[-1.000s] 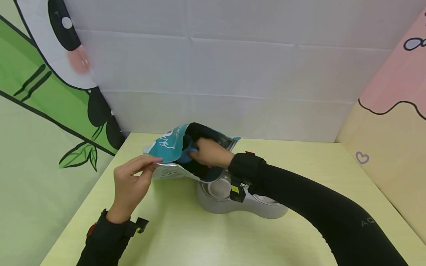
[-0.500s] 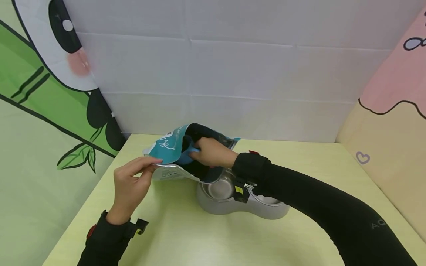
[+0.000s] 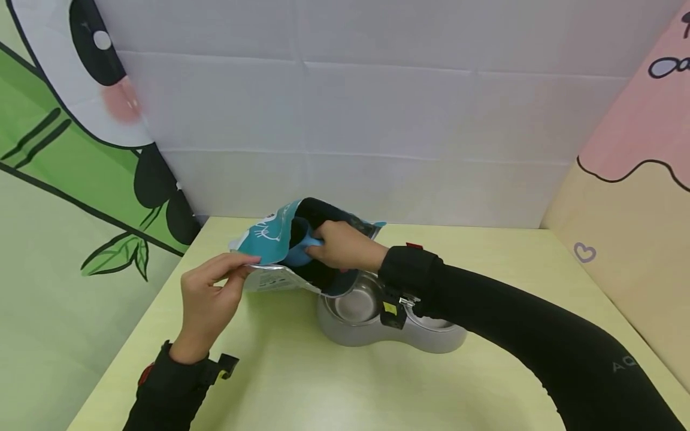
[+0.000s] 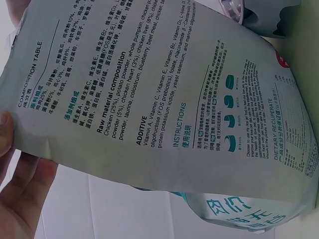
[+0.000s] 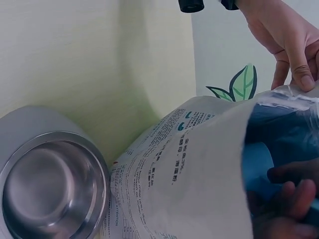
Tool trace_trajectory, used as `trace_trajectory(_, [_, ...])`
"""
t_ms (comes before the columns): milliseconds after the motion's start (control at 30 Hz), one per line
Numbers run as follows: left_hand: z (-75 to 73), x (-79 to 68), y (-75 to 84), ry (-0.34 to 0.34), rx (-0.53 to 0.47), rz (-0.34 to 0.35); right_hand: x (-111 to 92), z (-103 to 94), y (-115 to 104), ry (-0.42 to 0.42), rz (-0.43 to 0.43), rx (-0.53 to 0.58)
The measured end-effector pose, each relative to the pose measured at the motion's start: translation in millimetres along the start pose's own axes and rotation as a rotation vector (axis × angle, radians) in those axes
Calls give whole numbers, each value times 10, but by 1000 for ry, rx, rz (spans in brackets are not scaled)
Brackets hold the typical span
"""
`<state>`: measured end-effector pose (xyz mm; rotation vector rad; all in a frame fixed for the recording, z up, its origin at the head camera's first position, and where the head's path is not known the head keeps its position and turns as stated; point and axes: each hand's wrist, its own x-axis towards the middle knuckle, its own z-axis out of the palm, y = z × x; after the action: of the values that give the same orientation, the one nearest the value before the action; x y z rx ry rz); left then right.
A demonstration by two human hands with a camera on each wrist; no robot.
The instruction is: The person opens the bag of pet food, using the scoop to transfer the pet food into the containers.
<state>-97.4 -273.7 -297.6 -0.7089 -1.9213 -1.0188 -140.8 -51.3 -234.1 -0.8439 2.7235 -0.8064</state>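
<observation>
A teal and white pet food bag (image 3: 272, 236) stands on the table with its mouth spread wide. At its near left edge, my left hand (image 3: 212, 296) pinches the rim between thumb and fingers; the left wrist view shows the printed side of the bag (image 4: 164, 99). My right hand (image 3: 345, 246) reaches into the mouth and grips a blue scoop (image 3: 297, 254). In the right wrist view the scoop (image 5: 256, 167) is partly hidden by the bag's wall, and its contents are out of sight.
A grey double pet bowl (image 3: 358, 338) with two metal basins stands just in front of the bag. The right forearm partly covers its right basin. A white wall sheet (image 3: 431, 120) rises behind the table (image 3: 323, 395), with cartoon-printed panels at either side.
My right hand and wrist have drawn slightly rightward, and more of the blue scoop shows in the bag's mouth. The left hand keeps its pinch on the rim.
</observation>
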Motion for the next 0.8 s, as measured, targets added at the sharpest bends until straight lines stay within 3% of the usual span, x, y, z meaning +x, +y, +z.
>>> trace_trajectory(300, [77,24,28,8,24,-3,-42,-84,83,-2,-15,-20])
trace_trajectory(800, [77,23,25,8,27,-14,-202,-102,101,6,-12,25])
